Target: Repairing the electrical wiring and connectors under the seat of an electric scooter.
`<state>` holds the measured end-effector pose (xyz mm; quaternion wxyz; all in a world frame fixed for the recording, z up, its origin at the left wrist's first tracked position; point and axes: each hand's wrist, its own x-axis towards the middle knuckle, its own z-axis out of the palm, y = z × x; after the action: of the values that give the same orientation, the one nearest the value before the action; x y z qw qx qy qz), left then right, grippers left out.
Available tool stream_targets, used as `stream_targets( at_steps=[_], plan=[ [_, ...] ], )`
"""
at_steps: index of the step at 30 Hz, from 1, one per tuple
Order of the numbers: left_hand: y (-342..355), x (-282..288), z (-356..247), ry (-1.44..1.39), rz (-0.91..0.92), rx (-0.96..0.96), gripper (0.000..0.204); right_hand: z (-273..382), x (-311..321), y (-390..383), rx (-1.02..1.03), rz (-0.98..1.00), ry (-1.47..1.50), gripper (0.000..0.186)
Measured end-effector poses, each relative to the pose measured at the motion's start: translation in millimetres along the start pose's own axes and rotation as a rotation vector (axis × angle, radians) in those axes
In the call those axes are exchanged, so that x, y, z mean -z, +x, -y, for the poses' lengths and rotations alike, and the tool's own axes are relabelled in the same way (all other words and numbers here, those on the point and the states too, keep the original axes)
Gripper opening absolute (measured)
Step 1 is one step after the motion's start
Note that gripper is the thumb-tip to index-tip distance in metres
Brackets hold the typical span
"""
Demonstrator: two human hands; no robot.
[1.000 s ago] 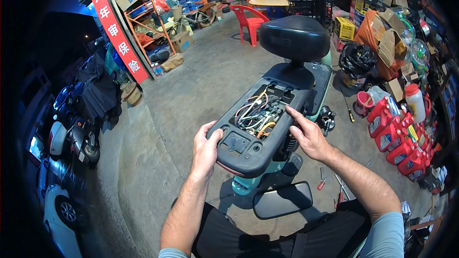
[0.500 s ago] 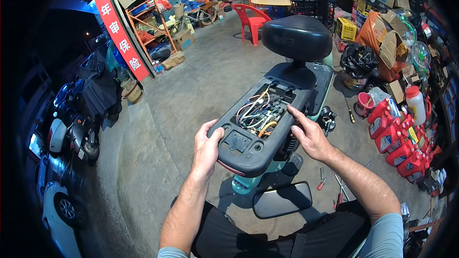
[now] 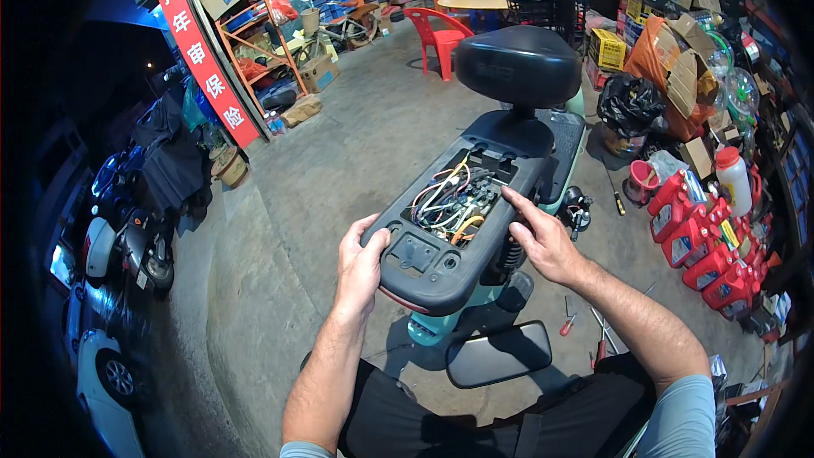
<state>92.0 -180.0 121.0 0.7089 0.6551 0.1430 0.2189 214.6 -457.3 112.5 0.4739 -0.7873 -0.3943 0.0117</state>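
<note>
In front of me stands an electric scooter with a black saddle (image 3: pixel 519 66) and a black rear housing (image 3: pixel 432 287). An opening in the housing's top exposes a tangle of coloured wires (image 3: pixel 454 200) and connectors. My left hand (image 3: pixel 360 265) grips the housing's near left corner, thumb on top, the other fingers partly hidden at the side. On the opposite edge, the index fingertip of my right hand (image 3: pixel 547 242) touches the rim beside the wires; its thumb is spread away from the fingers. A black rectangular padded panel (image 3: pixel 500 354) lies on the floor below.
Screwdrivers (image 3: pixel 567 325) lie on the concrete at right, near red jugs (image 3: pixel 682 242) and a pink bucket (image 3: pixel 642 182). Cardboard boxes and bags are piled behind them. A red chair (image 3: pixel 437 41) and orange shelving stand at the back. Motorcycles (image 3: pixel 140 242) are parked at left.
The whole view has shifted slightly, with the scooter and both hands now a little further left in the picture. Both hands keep the same places on the housing.
</note>
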Motion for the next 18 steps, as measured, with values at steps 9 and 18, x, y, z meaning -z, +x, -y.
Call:
stream_targets(
  at_steps=[9,18],
  plan=[
    [-1.2,0.0,-1.5,0.019,-0.006,-0.001,0.041,4.0,1.2,-0.2,0.012,-0.007,-0.017,0.055],
    [-2.9,0.0,-4.6,0.049,0.010,-0.004,0.042,0.8,0.0,0.1,0.021,-0.011,-0.003,0.054]
  ],
)
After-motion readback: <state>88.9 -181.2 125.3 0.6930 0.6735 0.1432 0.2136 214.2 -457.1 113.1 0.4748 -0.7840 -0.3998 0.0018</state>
